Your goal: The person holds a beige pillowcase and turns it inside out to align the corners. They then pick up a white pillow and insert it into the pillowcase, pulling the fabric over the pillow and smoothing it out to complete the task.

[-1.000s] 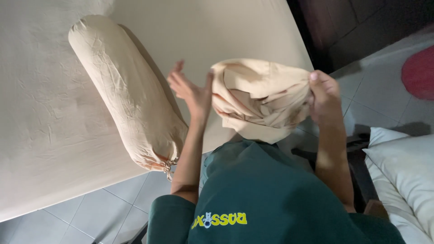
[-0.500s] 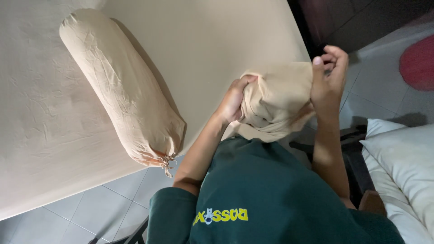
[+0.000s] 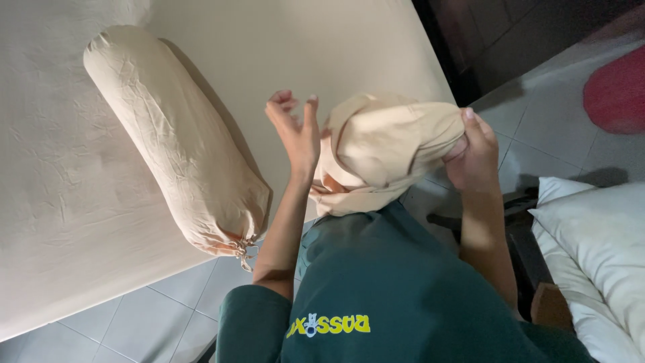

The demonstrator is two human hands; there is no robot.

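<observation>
Your right hand [image 3: 474, 158] has its grip closed on one end of the beige cloth cover [image 3: 383, 151], held up over the bed's [image 3: 322, 47] edge. Your left hand [image 3: 295, 131] is spread wide beside the cover. A bolster [image 3: 175, 138] lies on the bed, well left.

I see a bed [image 3: 322, 47] under a smooth beige sheet. One long bolster [image 3: 175, 141] in a creased beige cover lies on it, slanting toward the near edge, its tied end just over that edge above grey floor tiles [image 3: 134, 323].
</observation>
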